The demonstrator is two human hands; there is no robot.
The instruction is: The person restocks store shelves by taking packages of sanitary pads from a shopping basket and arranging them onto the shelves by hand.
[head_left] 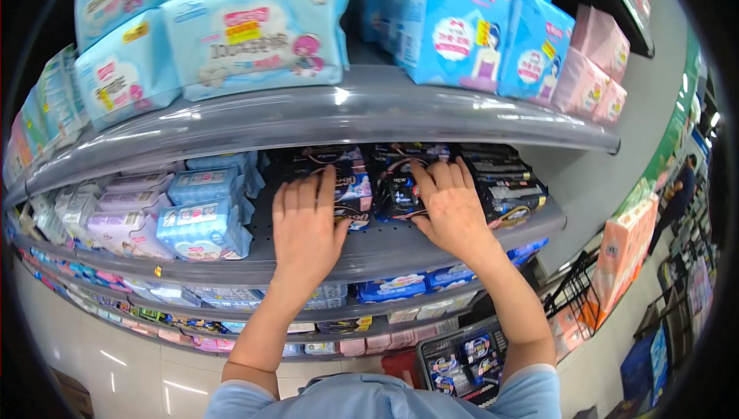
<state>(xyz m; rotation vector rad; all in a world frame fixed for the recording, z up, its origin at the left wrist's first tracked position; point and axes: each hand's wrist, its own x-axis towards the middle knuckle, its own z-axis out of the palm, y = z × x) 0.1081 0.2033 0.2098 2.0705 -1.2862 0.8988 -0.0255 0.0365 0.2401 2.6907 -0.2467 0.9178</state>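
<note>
My left hand (pixel 309 215) lies on the middle shelf with its fingers stretched forward. Its index finger and thumb are against the left side of a dark pack of sanitary pads (pixel 356 188) with pink and blue print. My right hand (pixel 450 207) rests with spread fingers over another black pad pack (pixel 399 197), its thumb near the pack's front edge. More black packs (pixel 508 188) are stacked to the right of this hand. The rear of the rows is hidden in shadow under the upper shelf.
The upper shelf's grey edge (pixel 339 115) juts out above my hands. Light blue packs (pixel 204 222) stand left on the same shelf. Below by my body is a dark crate (pixel 423 361) with more black packs. A wire basket (pixel 577 296) and orange cartons (pixel 625 253) are at right.
</note>
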